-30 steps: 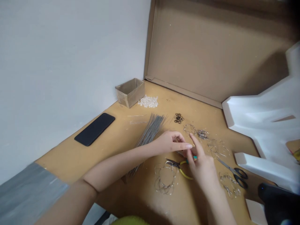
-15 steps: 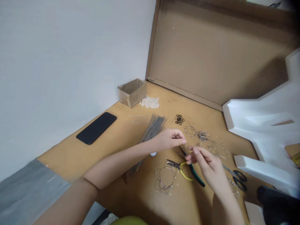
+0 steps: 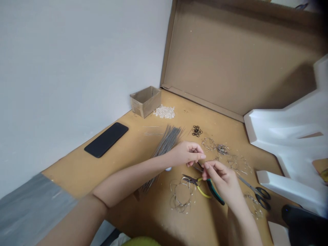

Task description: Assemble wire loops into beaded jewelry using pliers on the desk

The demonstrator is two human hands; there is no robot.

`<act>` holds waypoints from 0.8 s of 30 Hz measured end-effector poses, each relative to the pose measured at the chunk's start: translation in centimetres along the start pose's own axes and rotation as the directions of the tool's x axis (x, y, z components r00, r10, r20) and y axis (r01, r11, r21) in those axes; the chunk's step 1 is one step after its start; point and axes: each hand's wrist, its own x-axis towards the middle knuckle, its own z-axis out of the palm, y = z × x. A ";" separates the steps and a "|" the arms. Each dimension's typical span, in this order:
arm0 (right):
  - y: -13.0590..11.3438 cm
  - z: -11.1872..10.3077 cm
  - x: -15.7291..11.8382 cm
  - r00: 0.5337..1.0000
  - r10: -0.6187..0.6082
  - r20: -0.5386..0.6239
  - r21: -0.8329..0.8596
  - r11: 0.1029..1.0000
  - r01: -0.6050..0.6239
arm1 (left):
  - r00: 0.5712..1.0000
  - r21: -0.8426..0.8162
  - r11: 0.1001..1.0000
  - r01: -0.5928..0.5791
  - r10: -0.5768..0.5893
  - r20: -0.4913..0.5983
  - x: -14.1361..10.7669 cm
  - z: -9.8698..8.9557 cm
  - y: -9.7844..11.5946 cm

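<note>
My left hand (image 3: 191,153) is closed in a pinch over the table, with its fingertips close to those of my right hand (image 3: 217,172). A thin wire shows faintly between the two pinches. Beneath my hands lie pliers with yellow handles (image 3: 203,192) and a tool with green and black handles (image 3: 215,193). A bundle of grey wires (image 3: 166,140) passes under my left forearm. Nearer my body sits a ring of bent silver wire (image 3: 181,194).
A small cardboard box (image 3: 146,102) stands by clear beads (image 3: 164,111). Black rings (image 3: 196,131), wire pieces (image 3: 221,149) and scissors (image 3: 261,196) lie further right. A phone (image 3: 106,140) is at left. White foam (image 3: 271,126) and a large cardboard panel (image 3: 217,58) border the table.
My right hand has moved slightly left, closer to my left hand. The wire between them is harder to see now.
</note>
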 end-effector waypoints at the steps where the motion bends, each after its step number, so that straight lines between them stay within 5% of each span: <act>1: 0.0 -0.1 0.0 1.000 -0.006 0.001 -0.005 1.000 0.006 | 1.000 -0.001 1.000 0.005 -0.005 0.001 0.0 0.0 0.0; 6: 1.9 -2.0 -0.8 0.995 -0.026 0.099 -0.309 0.950 0.055 | 0.997 0.064 0.998 -0.010 0.015 -0.074 0.1 -0.1 0.4; 11: 7.1 -3.1 -2.9 0.978 0.101 0.184 -0.777 0.624 0.082 | 0.998 0.148 0.989 -0.026 0.035 -0.057 0.4 -0.8 0.5; 17: 9.0 -3.1 -3.3 0.946 0.199 0.257 -0.853 0.506 0.126 | 0.999 0.103 0.993 -0.051 0.049 0.022 0.5 -1.2 0.2; 24: 8.7 -2.8 -2.2 0.968 0.071 0.240 -0.868 0.462 0.182 | 0.998 0.038 0.999 0.027 -0.029 0.052 -0.2 -1.5 1.3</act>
